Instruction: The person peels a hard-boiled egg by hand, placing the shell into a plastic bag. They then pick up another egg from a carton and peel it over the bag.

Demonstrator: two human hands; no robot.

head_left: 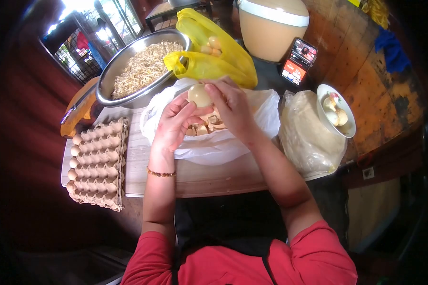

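A pale, smooth egg, apparently peeled, is held up between my two hands. My left hand, with a beaded bracelet on its wrist, has its fingers closed round the egg's lower left side. The fingers of my right hand press against the egg's right side. Directly beneath lies an open white plastic bag, holding brownish broken pieces that look like eggshell.
An egg carton stack with several eggs stands left. Behind are a metal basin of dry strands, a yellow bag with eggs, and a lidded container. Right are a phone, a clear plastic bag and a white bowl.
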